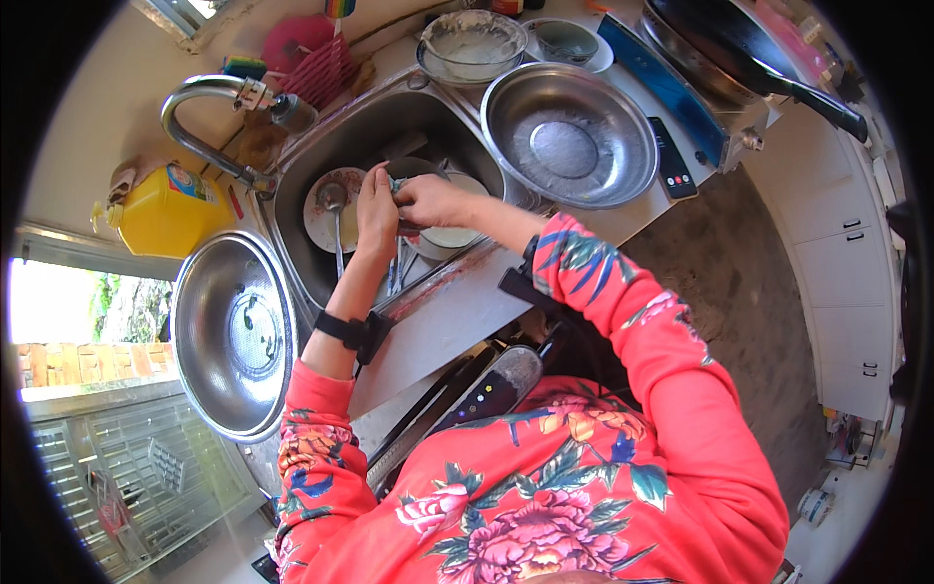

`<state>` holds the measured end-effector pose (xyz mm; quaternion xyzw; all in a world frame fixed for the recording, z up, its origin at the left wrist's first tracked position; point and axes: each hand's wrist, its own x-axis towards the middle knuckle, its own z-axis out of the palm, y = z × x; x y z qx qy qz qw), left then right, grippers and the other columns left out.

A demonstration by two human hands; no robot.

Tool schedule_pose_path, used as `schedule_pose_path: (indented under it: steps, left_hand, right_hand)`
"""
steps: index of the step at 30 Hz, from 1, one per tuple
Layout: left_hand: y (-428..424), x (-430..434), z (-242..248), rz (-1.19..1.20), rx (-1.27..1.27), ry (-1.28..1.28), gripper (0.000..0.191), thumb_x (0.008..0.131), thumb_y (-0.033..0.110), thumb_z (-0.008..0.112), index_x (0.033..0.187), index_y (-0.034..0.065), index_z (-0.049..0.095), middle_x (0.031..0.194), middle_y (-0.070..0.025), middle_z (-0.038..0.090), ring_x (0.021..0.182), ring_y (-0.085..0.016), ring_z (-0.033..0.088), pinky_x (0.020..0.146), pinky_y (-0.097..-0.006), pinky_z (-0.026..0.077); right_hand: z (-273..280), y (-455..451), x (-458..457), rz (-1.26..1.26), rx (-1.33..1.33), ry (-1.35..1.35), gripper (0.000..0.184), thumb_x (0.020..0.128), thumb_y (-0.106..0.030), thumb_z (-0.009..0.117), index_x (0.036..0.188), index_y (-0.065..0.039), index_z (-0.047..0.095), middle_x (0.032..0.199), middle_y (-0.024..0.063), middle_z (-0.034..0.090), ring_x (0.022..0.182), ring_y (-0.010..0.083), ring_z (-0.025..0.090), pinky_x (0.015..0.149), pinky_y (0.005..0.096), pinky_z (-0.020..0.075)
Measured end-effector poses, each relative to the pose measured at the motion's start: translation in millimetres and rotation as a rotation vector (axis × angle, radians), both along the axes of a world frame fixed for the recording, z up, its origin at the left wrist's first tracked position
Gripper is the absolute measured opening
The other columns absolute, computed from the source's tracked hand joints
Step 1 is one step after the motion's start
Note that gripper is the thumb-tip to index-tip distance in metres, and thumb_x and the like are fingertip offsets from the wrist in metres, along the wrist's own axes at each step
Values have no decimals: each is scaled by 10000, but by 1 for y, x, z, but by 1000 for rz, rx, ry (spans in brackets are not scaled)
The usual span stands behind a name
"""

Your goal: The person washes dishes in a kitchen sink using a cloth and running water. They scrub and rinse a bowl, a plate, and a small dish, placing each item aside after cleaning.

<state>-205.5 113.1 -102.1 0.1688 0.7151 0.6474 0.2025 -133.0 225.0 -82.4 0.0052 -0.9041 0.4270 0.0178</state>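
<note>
Both my hands meet above the stainless steel sink (303,252). My left hand (378,212) is seen from its back, fingers pointing up and away; what lies in its palm is hidden. In the curled fingers of my right hand (435,201) is a small, pale bluish cloth or scrubber (396,185), mostly covered. Beneath them in the sink, a metal ladle (333,196) rests on a patterned plate (316,219). A pale bowl (456,237) sits under my right wrist. Thin blue-and-white handles (395,271) show just below the hands; whether I hold them is unclear.
A curved faucet (201,146) arches over the sink's left side. Left stand a steel colander (233,336) and a yellow jug (171,212). Right are a wide steel basin (569,135), a phone (673,160) and a stove with a black frying pan (737,44). A floury bowl (474,40) stands behind.
</note>
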Motion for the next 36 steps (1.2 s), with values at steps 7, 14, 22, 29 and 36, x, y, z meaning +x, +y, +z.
schedule_pose_path:
  steps: [7,14,22,29,36]
  left_hand:
    - [3,14,13,6,41,-106,344,999,298,377,1176,48,533,1052,-71,583,930,-144,528,832,-269,424]
    - [3,-5,16,-20,34,31,402,983,398,382,1220,104,518,1058,-48,565,909,-150,573,632,-289,533]
    - [0,4,3,0,57,-75,392,968,352,458,1186,43,559,1089,-56,599,977,-143,543,865,-271,424]
    - [5,4,-3,41,-68,15,379,960,313,476,1232,49,497,1095,-73,577,971,-162,569,627,-288,540]
    - [-19,-9,10,185,100,-449,351,917,39,360,1263,54,416,1118,-163,569,904,-325,635,629,-470,587]
  right_hand:
    - [-3,13,0,-197,566,116,167,714,-100,588,845,-52,679,930,174,616,870,353,617,751,416,500]
    - [10,-7,-11,-173,-780,-91,176,739,-132,591,846,4,627,739,60,612,685,170,558,648,331,453]
    - [43,6,10,161,298,-258,298,649,-185,527,864,-97,714,877,184,659,865,342,622,768,412,481]
    - [50,9,35,-50,503,1,273,685,-148,502,856,-97,708,860,156,662,830,337,618,757,421,497]
    - [26,21,54,-471,34,162,193,714,-143,489,720,-13,632,659,152,611,667,297,606,620,379,458]
